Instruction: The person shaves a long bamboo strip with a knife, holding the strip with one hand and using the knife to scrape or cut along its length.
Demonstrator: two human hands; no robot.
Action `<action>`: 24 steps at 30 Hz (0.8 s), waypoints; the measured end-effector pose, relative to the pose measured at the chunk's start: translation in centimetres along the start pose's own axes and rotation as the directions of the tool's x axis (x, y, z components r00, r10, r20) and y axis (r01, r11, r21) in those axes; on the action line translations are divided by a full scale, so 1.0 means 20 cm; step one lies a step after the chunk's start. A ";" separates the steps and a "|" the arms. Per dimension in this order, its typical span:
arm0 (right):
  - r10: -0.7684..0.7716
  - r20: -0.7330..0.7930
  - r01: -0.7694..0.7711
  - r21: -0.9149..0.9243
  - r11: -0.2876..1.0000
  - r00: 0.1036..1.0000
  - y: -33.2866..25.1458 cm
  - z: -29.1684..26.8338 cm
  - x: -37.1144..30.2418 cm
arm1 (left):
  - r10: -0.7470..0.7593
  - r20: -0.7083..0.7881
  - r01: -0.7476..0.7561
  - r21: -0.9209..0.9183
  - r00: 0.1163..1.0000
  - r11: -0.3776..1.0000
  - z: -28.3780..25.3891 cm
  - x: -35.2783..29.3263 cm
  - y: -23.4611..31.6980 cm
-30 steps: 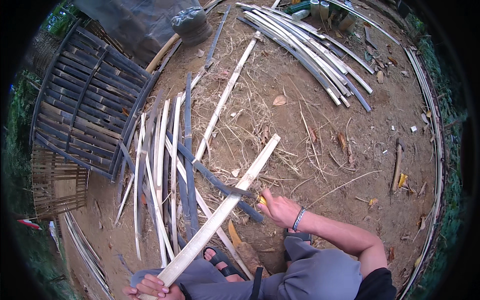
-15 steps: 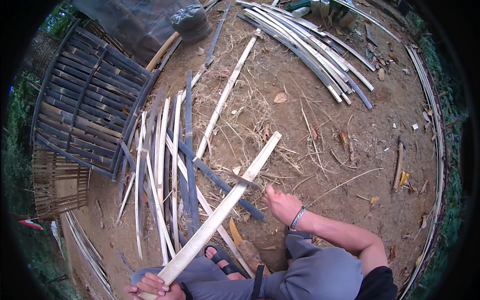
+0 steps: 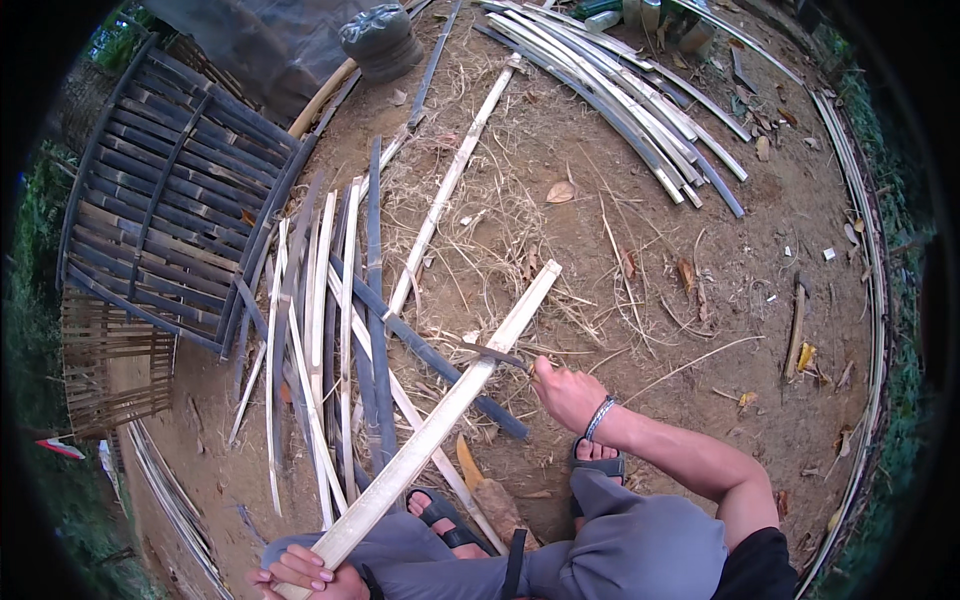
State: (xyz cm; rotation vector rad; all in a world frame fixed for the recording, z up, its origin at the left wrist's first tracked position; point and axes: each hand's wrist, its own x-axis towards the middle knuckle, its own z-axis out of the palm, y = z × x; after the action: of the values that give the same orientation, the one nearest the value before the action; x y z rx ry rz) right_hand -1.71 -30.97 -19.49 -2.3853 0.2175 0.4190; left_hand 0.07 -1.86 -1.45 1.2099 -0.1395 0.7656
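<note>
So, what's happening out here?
A person's left hand grips the near end of a long pale strip. The right hand holds a knife, its dark blade lying across the strip nearer the far end. A loose heap of strips lies on the ground to the left, beside a dark slatted panel; another bunch lies farther off, to the right.

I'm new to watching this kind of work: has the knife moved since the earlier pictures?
Yes. The knife has moved slightly forward along the pale strip, nearer the unmoved brown leaf beyond it.
</note>
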 end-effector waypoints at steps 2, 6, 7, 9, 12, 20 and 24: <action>-0.070 -0.008 0.070 -0.024 0.997 0.997 -0.06 0.01 -0.05 | 0.004 -0.012 -0.004 0.009 1.000 1.000 0.00 0.00 0.00; -0.042 -0.080 0.039 -0.038 0.999 0.996 0.01 0.04 0.02 | 0.000 -0.029 0.001 0.030 1.000 1.000 0.01 0.00 0.00; -0.013 -0.088 0.010 -0.033 0.999 0.996 0.07 0.06 0.04 | -0.018 -0.056 0.020 0.042 0.998 0.999 0.02 0.00 0.00; 0.024 -0.100 -0.026 -0.019 0.999 0.995 0.06 0.02 0.07 | 0.002 -0.017 -0.002 -0.002 1.000 1.000 0.01 0.00 0.00; -0.039 0.014 0.039 -0.031 0.999 0.999 0.00 0.01 0.01 | -0.004 0.008 0.005 -0.065 1.000 0.998 -0.03 0.01 0.00; -0.028 -0.016 0.029 0.054 0.998 0.999 0.01 0.04 0.00 | 0.000 -0.025 -0.001 -0.036 1.000 0.999 -0.01 0.02 0.00; 0.096 -0.118 -0.092 0.042 0.995 0.988 0.21 0.12 0.15 | -0.019 -0.060 0.016 -0.054 0.998 0.998 -0.04 0.03 -0.04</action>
State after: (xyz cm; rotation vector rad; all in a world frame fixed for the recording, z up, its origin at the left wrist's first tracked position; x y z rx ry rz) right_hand -0.52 -32.59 -24.85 -2.3729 0.3905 0.3120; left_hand 0.76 -1.05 -2.11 1.1347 -0.0989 0.7780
